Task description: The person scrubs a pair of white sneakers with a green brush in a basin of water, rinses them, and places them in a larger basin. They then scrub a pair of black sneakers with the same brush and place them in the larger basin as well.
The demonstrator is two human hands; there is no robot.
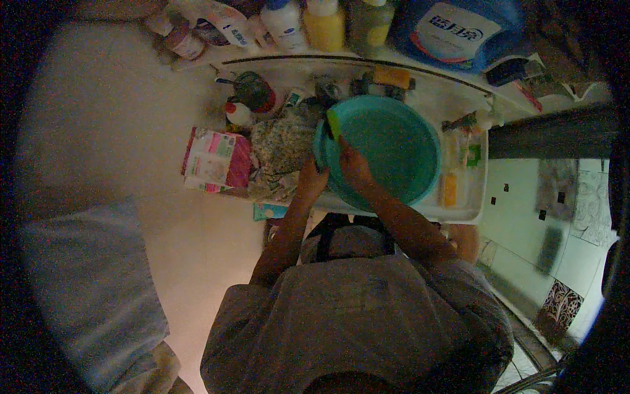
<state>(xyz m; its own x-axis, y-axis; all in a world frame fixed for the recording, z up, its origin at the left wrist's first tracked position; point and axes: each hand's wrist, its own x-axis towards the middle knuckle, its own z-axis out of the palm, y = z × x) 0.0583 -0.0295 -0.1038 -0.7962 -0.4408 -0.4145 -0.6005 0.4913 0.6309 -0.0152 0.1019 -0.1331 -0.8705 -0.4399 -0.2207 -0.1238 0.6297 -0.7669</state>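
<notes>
A round teal plastic basin point(393, 143) stands tilted before me on a white washstand point(465, 213). My left hand point(313, 178) grips its left rim. Over the basin's left side, my right hand point(355, 165) is closed on a yellow-green tool point(333, 122) with a dark edge, apparently a scrubbing brush; the dim picture hides its detail. The tool lies close to the inner left wall. Left of the basin, near my left hand, is a speckled grey-beige cloth or bag point(280, 143), whose kind I cannot tell.
A pink-and-white box point(216, 155) stands at the left end. Behind are a dark green cup point(252, 88), a white bottle point(283, 27), a yellow bottle point(323, 27) and a blue detergent jug point(457, 37). An orange bar point(450, 189) lies right of the basin. Grey fabric point(93, 285) hangs at left.
</notes>
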